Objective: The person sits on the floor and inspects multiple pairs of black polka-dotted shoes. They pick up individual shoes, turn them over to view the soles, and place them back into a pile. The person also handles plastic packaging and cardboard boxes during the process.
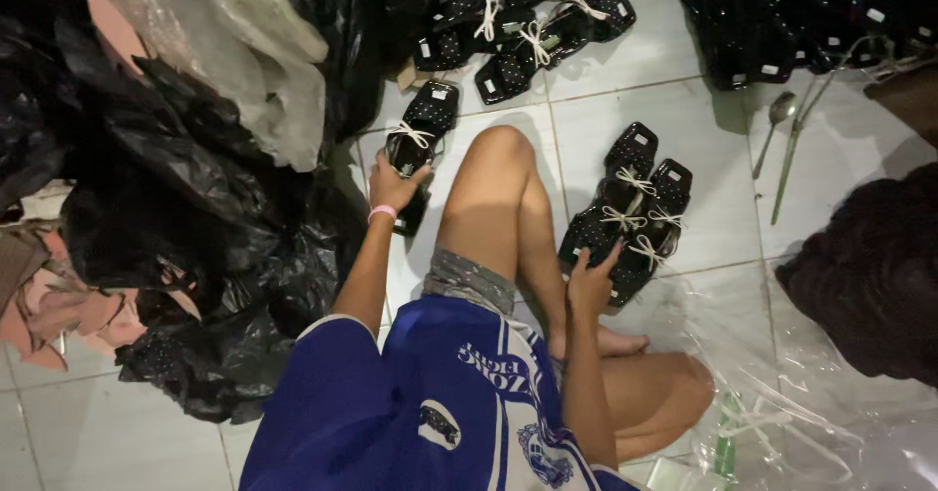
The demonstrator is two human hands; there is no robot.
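Note:
I sit on a white tiled floor [674, 120] with my bent knee between my arms. My left hand [393, 189], with a pink band at the wrist, grips a black studded sandal [420, 125] with a white string tie, left of my knee. My right hand [590, 281] rests its fingers on a small heap of the same black sandals [630, 213] tied in pairs, right of my leg. Whether it holds one I cannot tell.
More tied black sandals [528, 22] lie piled at the top centre and in dark bags [801, 17] top right. Black plastic bags [176, 217] and clear plastic [244, 51] fill the left. A metal spoon [774, 125] lies on the tiles. Clear bags [811, 393] lie bottom right.

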